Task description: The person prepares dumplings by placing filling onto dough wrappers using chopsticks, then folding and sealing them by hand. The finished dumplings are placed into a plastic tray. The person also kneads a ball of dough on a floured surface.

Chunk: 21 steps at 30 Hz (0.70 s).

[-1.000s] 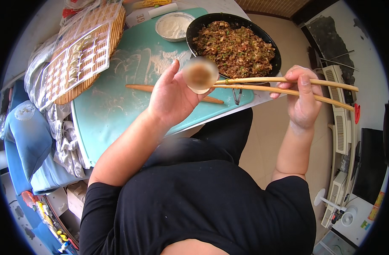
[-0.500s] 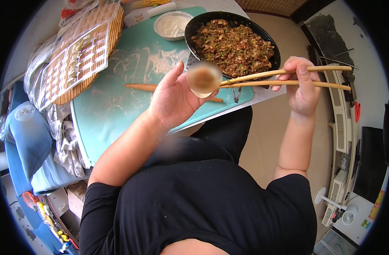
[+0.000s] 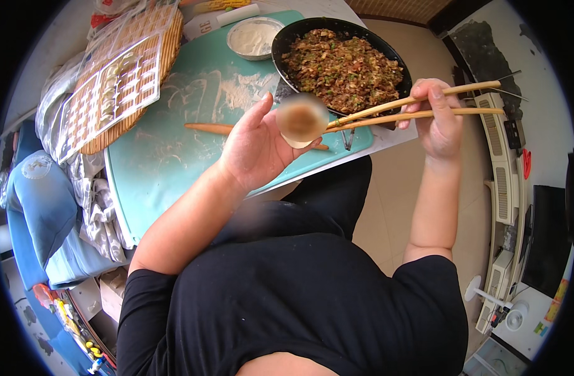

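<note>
On the fingers of my left hand (image 3: 248, 147) rests a round dumpling wrapper (image 3: 299, 143); a brownish patch, probably filling, sits at its middle, but a blur covers it. The thumb stands away from the wrapper. My right hand (image 3: 438, 122) grips a pair of long wooden chopsticks (image 3: 384, 109). Their tips reach the wrapper's right edge, while the back ends stick out to the right and are spread apart. Just beyond the hands is a black pan (image 3: 356, 24) full of chopped, brown-green filling (image 3: 343, 72). A wooden rolling pin (image 3: 205, 128) lies partly hidden behind my left hand.
A floury turquoise mat (image 3: 152, 200) covers the table. At its far edge stands a bowl of flour (image 3: 254, 39). To the left, a clear compartment tray (image 3: 146, 69) holding several dumplings lies on a round woven mat (image 3: 168, 53). The table edge runs beneath my left wrist.
My right hand has shifted slightly left and away from me, and the chopsticks' back ends have swung the same way. Their tips stay by the wrapper. My left hand is nearly still.
</note>
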Motion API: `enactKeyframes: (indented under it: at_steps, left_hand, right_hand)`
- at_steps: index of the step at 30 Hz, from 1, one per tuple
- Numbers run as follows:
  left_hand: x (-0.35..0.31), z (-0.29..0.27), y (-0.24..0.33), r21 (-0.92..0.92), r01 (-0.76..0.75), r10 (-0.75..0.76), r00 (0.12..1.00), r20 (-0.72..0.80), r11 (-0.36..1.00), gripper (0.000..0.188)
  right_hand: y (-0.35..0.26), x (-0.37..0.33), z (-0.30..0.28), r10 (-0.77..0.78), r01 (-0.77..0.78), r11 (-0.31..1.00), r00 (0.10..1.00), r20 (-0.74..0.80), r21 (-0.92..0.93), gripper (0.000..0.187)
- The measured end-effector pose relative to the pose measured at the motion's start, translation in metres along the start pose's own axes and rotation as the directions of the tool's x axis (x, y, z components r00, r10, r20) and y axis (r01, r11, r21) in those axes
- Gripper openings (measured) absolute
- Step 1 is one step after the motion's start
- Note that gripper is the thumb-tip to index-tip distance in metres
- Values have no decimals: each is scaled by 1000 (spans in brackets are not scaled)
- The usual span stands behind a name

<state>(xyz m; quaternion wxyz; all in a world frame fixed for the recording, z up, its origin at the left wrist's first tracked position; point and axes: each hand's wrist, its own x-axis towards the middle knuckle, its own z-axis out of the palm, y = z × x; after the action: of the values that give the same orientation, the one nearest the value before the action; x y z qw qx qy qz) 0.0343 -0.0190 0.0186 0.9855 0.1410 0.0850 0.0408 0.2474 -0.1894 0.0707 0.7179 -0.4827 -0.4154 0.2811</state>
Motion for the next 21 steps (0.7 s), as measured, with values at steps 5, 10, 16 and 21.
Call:
enactKeyframes:
  at_steps: [5,10,16,21]
  left_hand:
    - [-2,0,1,21,3,-2,999,-32,1000,60]
    - [-7,-12,3,-33,-22,20,998,-61,999,61]
    - [-23,-29,3,-63,-37,26,986,-162,997,59]
    - [-45,-31,8,-114,-70,50,984,-172,991,58]
  right_hand:
    - [2,-2,-10,-18,21,998,998,-59,55,29]
    - [24,-8,-29,-20,-41,992,876,-483,-116,31]
    - [82,-33,-6,50,-271,916,808,-587,-296,27]
    - [76,-51,6,171,-411,884,729,-663,-224,28]
